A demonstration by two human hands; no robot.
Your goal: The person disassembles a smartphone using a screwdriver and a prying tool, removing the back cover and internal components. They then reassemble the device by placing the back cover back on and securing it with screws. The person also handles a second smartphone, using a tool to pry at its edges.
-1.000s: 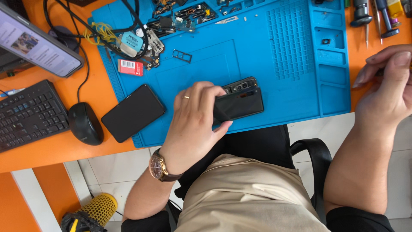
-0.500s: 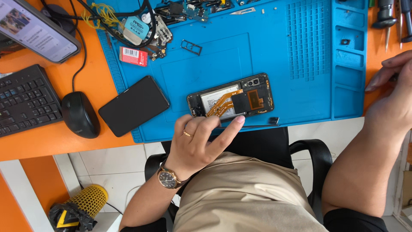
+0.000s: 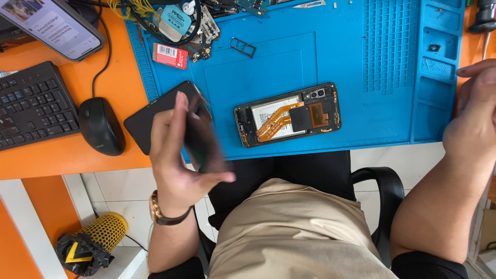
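Head view: left hand (image 3: 175, 165) pinches dark back cover (image 3: 203, 135), edge-on, between thumb and fingers.

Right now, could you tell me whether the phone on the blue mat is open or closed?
Open: the phone lies with battery and orange ribbon cable exposed; the left hand holds a dark back cover.

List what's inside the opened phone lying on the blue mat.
The opened phone shows a white battery, orange flex cables crossing it, a black square part and the camera module at its right end. Anything beneath the battery and cables is covered.
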